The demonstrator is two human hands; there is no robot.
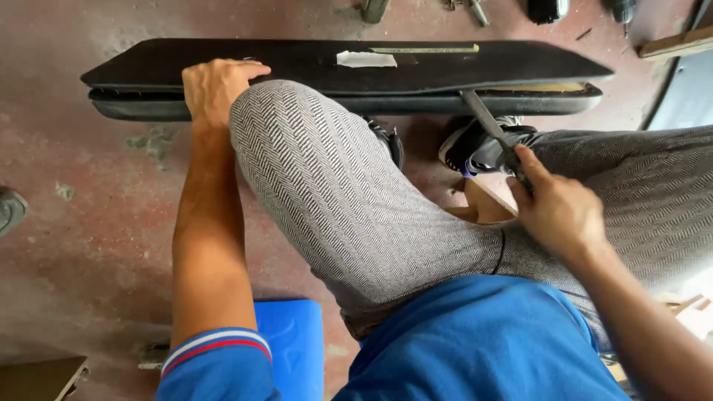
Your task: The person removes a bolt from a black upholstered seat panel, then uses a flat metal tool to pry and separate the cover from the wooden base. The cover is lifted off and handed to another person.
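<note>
Blue shirt (pixel 483 341) fills the foreground; right hand (pixel 557 212) is wrapped tight around a metal file (pixel 486 122), its tip angled to the long black panel's (pixel 342 63) edge. Left hand (pixel 215 89) clamps over that panel, steadying it against the raised knee (pixel 297 141).

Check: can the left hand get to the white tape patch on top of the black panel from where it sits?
Probably yes. The left hand already rests on the black panel, and the white tape patch lies on the same top face with nothing between them.

Black board (pixel 297 63), grey herringbone trousers (pixel 349 200), blue shirt (pixel 475 341) w/ red-white cuff stripes.
</note>
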